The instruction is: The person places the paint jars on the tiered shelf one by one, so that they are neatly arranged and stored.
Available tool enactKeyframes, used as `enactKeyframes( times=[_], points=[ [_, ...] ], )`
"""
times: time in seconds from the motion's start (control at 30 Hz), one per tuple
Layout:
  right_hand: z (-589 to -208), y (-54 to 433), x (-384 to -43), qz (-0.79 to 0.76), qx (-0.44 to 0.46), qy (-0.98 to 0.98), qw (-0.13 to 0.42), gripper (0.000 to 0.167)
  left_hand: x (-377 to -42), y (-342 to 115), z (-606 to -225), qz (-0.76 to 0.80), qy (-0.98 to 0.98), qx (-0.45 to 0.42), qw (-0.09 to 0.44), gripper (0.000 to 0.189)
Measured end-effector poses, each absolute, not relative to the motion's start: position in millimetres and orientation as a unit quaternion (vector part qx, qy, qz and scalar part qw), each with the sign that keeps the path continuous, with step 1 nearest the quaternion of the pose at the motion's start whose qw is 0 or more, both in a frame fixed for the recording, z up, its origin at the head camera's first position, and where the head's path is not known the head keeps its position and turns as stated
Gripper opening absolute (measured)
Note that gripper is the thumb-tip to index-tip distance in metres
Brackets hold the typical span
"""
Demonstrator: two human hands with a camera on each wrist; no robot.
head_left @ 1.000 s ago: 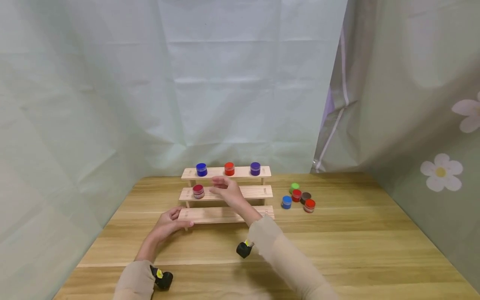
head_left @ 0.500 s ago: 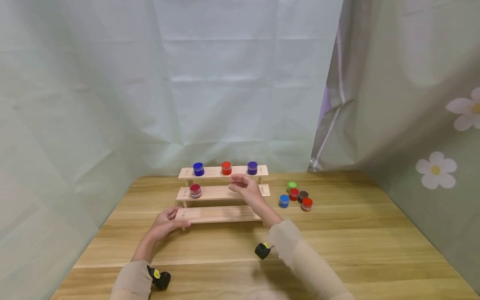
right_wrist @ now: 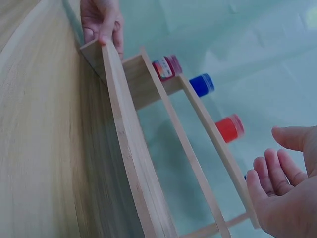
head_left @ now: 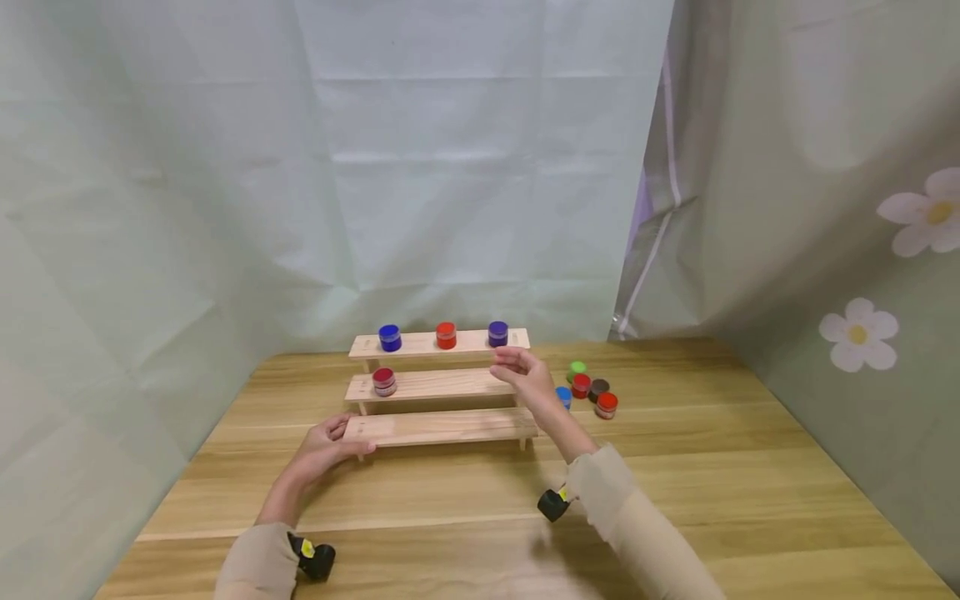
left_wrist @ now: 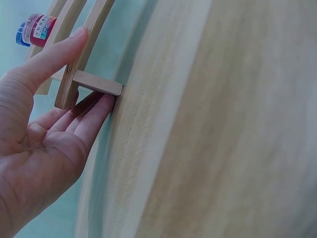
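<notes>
A three-tier wooden display shelf stands on the table. My left hand grips the left end of its lowest tier, thumb on top and fingers beneath, as the left wrist view also shows. One dark red paint jar sits at the left of the middle tier. On the top tier stand a blue jar, a red jar and a purple jar. Near the right end of the middle tier, my right hand is raised with fingers loosely bent, holding nothing in the right wrist view.
Right of the shelf, a green jar, a red jar, a dark brown jar, another red jar and a partly hidden light blue jar cluster on the wooden table. Pale curtains hang behind.
My right hand has moved right along the middle tier, from beside the dark red jar to the shelf's right end. My left hand keeps its grip on the shelf. The head view has shifted slightly.
</notes>
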State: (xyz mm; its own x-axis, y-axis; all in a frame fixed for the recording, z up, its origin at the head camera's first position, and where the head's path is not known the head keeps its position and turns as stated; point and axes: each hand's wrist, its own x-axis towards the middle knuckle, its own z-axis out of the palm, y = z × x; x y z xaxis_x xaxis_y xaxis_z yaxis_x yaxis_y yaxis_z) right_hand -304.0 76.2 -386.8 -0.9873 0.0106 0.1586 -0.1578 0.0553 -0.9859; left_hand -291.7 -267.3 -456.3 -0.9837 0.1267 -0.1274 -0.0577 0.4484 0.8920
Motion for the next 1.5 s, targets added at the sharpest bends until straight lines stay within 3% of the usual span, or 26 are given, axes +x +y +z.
enactKeyframes(
  times=[0.7, 1.5],
  points=[
    [-386, 136, -302, 0.679, 0.001, -0.73, 0.079, 0.039, -292, -270, -456, 0.529, 0.843, 0.02, 0.095, 0.089],
    [-427, 197, -293, 0.675, -0.096, -0.727, 0.082, 0.046, -293, -269, -458, 0.536, 0.839, 0.017, 0.097, 0.09]
  ],
)
